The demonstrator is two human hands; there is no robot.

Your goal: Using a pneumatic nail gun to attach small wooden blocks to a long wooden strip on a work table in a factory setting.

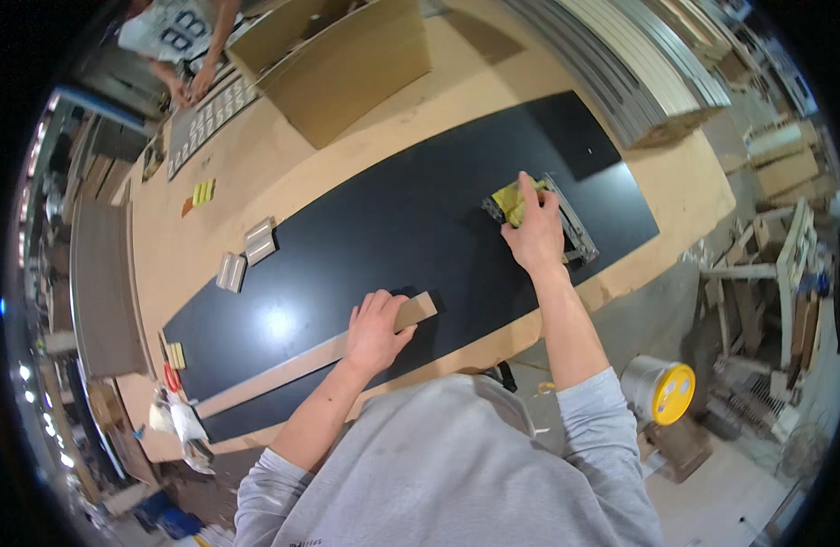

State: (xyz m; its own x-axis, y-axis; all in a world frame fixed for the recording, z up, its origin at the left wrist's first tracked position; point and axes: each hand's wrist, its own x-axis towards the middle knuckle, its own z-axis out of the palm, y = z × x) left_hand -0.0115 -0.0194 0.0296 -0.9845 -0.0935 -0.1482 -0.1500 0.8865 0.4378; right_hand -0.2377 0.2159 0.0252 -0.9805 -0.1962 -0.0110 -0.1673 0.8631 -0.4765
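Note:
My left hand (pixel 376 330) is closed over a long, narrow beige strip (pixel 283 372) near its right end. The strip lies along the near edge of a large black panel (pixel 401 219). At the panel's right part, my right hand (pixel 535 234) is closed on a yellow block (pixel 511 202), index finger stretched over it. Beside and partly beneath that hand is a grey metal frame-like piece (pixel 579 237); its exact kind I cannot make out, and the hand covers part of it.
An open cardboard box (pixel 347 77) stands beyond the panel, with metal profiles (pixel 620 73) stacked at the far right. Small metallic pieces (pixel 259 241) lie at the panel's far left edge; red-handled scissors (pixel 172 377) are left. Another person (pixel 178 41) works far left. A yellow-lidded bucket (pixel 659 389) stands right.

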